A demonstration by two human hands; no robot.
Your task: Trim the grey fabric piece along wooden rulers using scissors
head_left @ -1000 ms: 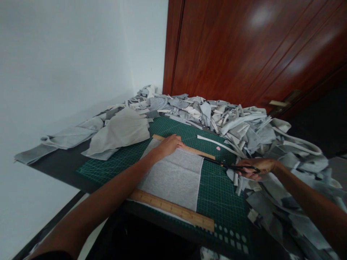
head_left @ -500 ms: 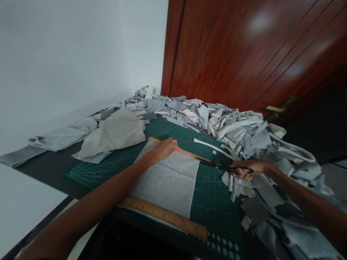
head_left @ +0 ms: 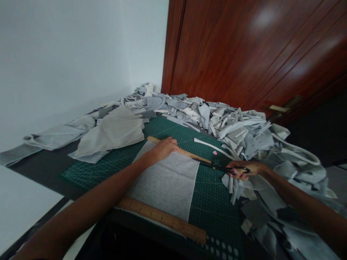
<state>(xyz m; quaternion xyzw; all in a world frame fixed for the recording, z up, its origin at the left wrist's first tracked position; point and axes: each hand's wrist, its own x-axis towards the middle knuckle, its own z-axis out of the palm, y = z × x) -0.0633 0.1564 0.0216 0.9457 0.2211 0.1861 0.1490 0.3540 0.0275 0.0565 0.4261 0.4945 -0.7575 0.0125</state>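
Observation:
A piece of light grey fabric lies flat on the green cutting mat. Along its far edge runs a narrow wooden ruler, held down by my left hand with its fingers bent and close together over the wood. My right hand is closed round the handles of black scissors. Their blades reach left to the fabric's far right corner, beside the ruler; the blade tips are hard to make out. A second, wider wooden ruler lies across the fabric's near edge.
Grey and white fabric scraps are heaped along the back and right side. Larger cloth pieces lie at the left. A white strip and a small pink piece rest behind the ruler. A wooden door stands behind.
My right hand and the scissors have shifted slightly left, bringing the blades further along the fabric's far edge. My left hand stays on the ruler.

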